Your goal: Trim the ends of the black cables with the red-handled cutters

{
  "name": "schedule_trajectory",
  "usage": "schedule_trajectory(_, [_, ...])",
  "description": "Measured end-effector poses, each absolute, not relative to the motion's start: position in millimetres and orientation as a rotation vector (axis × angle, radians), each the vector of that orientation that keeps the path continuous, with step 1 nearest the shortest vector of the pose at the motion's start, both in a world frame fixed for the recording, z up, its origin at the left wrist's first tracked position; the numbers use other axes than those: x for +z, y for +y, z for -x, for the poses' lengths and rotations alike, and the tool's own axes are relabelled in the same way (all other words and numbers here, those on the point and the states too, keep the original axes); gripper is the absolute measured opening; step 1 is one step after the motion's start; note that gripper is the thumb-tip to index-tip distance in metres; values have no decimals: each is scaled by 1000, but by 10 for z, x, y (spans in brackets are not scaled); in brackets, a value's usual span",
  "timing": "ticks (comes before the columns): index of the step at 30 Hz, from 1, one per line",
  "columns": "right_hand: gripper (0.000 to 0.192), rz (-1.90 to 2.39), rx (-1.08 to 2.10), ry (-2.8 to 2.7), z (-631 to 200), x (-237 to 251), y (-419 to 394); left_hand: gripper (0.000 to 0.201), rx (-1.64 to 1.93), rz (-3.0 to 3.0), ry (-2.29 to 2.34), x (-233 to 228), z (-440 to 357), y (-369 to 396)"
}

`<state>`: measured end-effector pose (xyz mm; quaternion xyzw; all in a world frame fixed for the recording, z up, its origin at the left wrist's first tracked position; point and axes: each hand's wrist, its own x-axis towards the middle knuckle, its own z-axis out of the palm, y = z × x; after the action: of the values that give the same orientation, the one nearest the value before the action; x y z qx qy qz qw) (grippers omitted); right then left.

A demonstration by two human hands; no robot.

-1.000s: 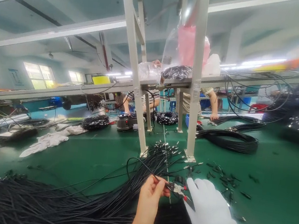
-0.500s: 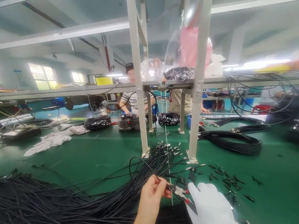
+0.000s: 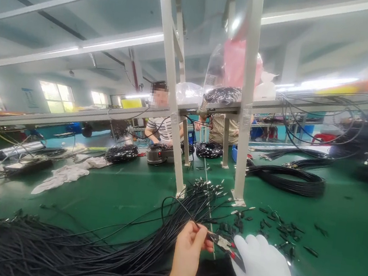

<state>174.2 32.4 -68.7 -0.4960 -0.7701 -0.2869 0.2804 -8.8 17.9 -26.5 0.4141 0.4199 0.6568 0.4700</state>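
My bare left hand (image 3: 188,252) pinches a thin black cable (image 3: 183,206) close to its end. In my white-gloved right hand (image 3: 263,268) is a pair of pliers (image 3: 223,243) with dark jaws and red-and-black handles. The jaws reach to the left fingertips, at the cable end; whether they bite on it I cannot make out. Beyond the left hand lies a bundle of black cables (image 3: 172,227) with shiny metal tips. Small black pieces (image 3: 282,228) are scattered on the green table past the right hand.
A large heap of black cables (image 3: 37,250) covers the near left of the green table (image 3: 122,193). Two shelf posts (image 3: 241,172) stand ahead. A coil of black cable (image 3: 287,179) lies at the right, a white cloth (image 3: 63,176) at the left. Two people are across the table.
The whole view has shifted slightly, so things sit a little lower and further right. Both hands keep their hold on cable and pliers. The person in the striped top at the back has moved.
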Motion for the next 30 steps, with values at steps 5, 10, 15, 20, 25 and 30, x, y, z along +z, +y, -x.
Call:
schedule_trajectory(5, [18, 1321, -770, -2091, -1757, -721, 347, 55, 1625, -998, 1020, -277, 76, 191])
schedule_trajectory(10, [17, 1314, -778, -2097, -1780, -756, 370, 56, 1632, -988, 1020, -274, 70, 197])
schedule_trajectory(15, [14, 1309, -769, -2107, -1785, -743, 347, 53, 1631, -1003, 1009, -295, 71, 195])
schedule_trajectory(20, [13, 1298, -762, -2116, -1782, -744, 352, 53, 1631, -1009, 1013, -309, 73, 188])
schedule_trajectory(25, [13, 1310, -754, -2119, -1777, -752, 351, 52, 1632, -1022, 1020, -299, 72, 178])
schedule_trajectory(30, [7, 1346, -726, -2123, -1777, -748, 339, 53, 1640, -1009, 1036, -307, 62, 188])
